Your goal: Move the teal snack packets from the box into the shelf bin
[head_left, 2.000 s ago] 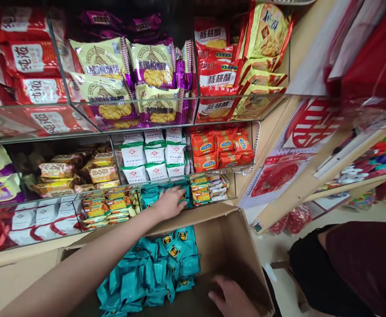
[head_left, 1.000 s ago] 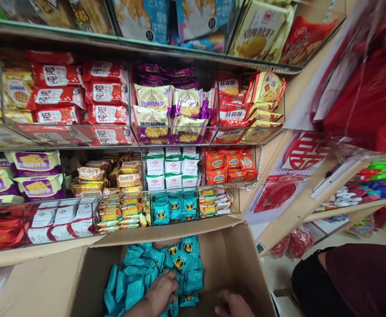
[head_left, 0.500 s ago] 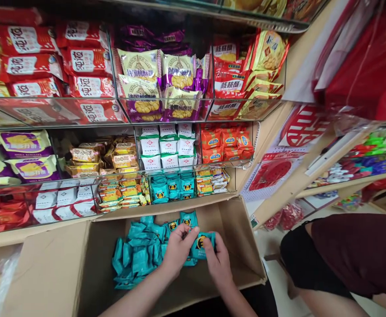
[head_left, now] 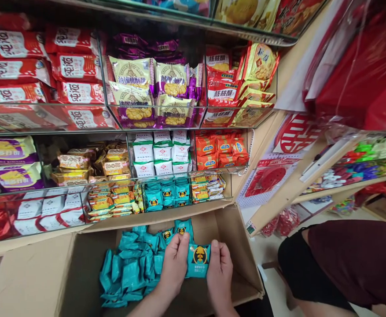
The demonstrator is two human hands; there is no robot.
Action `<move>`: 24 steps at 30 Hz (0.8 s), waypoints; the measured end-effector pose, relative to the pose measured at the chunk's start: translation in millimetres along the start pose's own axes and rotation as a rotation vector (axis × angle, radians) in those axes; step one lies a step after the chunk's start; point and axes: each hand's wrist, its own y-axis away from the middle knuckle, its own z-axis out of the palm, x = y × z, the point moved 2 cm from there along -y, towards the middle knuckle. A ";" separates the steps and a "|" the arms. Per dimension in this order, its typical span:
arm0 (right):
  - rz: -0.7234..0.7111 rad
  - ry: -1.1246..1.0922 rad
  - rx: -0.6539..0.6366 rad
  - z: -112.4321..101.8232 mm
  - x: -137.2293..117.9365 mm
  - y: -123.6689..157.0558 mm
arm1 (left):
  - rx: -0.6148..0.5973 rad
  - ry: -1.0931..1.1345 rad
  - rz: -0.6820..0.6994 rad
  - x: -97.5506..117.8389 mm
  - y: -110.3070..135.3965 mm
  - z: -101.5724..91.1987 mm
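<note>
My left hand (head_left: 174, 266) and my right hand (head_left: 219, 270) both pinch one teal snack packet (head_left: 198, 260) with a yellow and black logo, held face up over an open cardboard box (head_left: 235, 246). Each hand grips one side edge of the packet. A heap of the same teal packets (head_left: 133, 266) lies in the left half of the box. More teal packets (head_left: 167, 193) stand in a row in a glass shelf compartment just behind the box.
Glass shelves (head_left: 90, 127) hold red, purple-yellow, white and orange snack packs. A person in a dark red top (head_left: 354, 264) crouches at the right. Red decorations (head_left: 361, 75) hang on a wooden rack (head_left: 298, 185) at the right.
My left hand left the shelf compartment, dipped into the box, and both hands came together on one teal packet, now held flatter and nearer to me.
</note>
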 end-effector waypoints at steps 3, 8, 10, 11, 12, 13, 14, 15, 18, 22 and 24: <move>0.017 -0.015 0.003 2.4 4.7 0.7 | 0.018 0.034 -0.028 -1.7 3.1 -4.2; 0.093 -0.091 0.079 6.5 8.7 2.8 | -0.193 0.279 -0.282 -10.4 25.7 -2.4; 0.124 -0.121 0.061 7.0 6.4 4.7 | -0.214 0.329 -0.335 -8.2 31.2 -2.6; 0.127 -0.123 0.040 6.4 4.4 5.1 | -0.188 0.331 -0.334 -5.3 31.2 -4.1; 0.124 -0.118 0.015 5.3 2.2 5.0 | -0.157 0.319 -0.326 -1.8 29.5 -6.2; 0.117 -0.110 -0.017 3.8 -0.1 4.3 | -0.144 0.297 -0.325 1.5 26.6 -8.3; 0.106 -0.101 -0.061 2.5 -2.4 3.1 | -0.144 0.266 -0.324 4.4 23.1 -10.3; 0.098 -0.093 -0.120 1.6 -4.6 1.8 | -0.146 0.231 -0.320 6.4 19.4 -12.2; 0.101 -0.096 -0.324 3.4 -10.1 -0.3 | -0.083 0.178 -0.306 7.2 13.3 -15.6; 0.099 -0.113 -0.374 6.5 -14.8 1.4 | -0.100 0.215 -0.264 10.4 19.1 -14.4; 0.086 -0.081 -0.417 3.2 -14.0 1.4 | -0.188 0.165 -0.152 23.7 18.8 -18.7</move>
